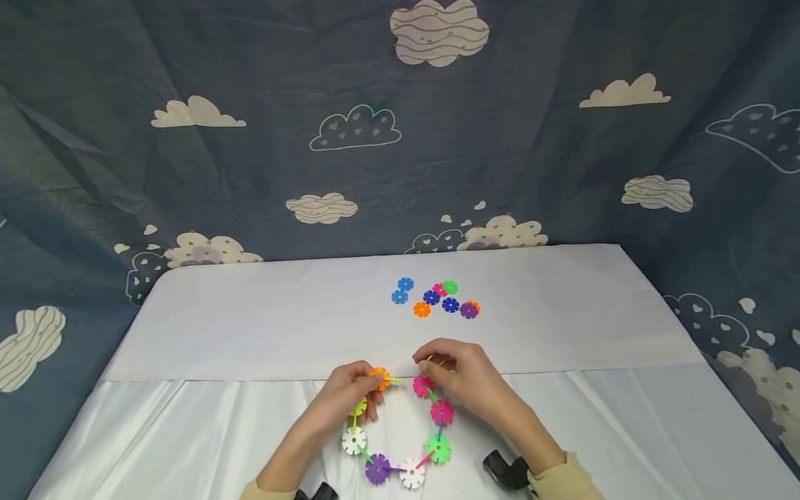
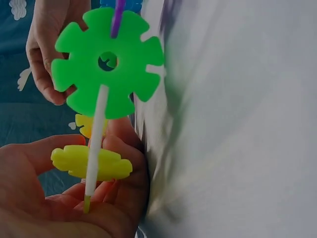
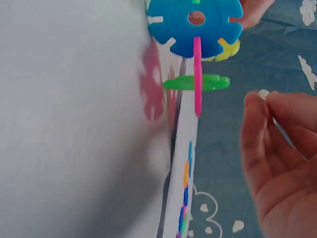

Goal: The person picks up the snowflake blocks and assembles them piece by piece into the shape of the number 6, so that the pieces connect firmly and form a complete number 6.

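My left fingers (image 1: 367, 384) pinched an orange notched plastic disc (image 1: 382, 376), seemingly light, stiff, best held by its rim; my right fingers (image 3: 254, 119), a thin pale piece (image 3: 264, 93).

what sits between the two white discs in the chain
In the head view, a purple disc, with a green piece and a thin purple piece linking it to the white discs.
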Motion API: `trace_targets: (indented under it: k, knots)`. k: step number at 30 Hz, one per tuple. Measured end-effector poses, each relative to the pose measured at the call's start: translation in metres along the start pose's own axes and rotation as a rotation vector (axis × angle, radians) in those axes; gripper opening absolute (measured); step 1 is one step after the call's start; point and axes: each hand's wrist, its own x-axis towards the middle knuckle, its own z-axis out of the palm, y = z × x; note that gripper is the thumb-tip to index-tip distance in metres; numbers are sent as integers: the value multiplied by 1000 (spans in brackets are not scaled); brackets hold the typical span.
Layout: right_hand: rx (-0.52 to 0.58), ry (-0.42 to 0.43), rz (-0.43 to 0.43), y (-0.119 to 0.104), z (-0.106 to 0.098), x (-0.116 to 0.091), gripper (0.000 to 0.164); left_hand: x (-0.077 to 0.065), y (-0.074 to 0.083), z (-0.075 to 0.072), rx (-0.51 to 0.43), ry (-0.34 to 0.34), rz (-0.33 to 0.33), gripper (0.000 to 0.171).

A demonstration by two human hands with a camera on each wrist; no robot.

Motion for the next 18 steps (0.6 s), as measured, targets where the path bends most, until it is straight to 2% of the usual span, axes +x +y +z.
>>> trace_targets:
  k: [3, 7, 11, 13, 18]
  knots:
    - [-54, -26, 59, 4, -3, 0, 13, 2, -1, 2, -6, 9, 5, 19]
    - [-109, -142, 122, 8, -2, 0, 14, 2, -2, 3, -7, 28, 28, 15]
    - [-34, -229, 110, 12, 2, 0, 9, 2, -1, 3, 6, 58, 76, 13]
    - [18, -216, 103, 13, 3, 1, 6, 2, 0, 3, 5, 85, 96, 14]
    - [179, -94, 103, 9, 4, 4, 6, 1, 6, 5, -36, 144, 119, 16]
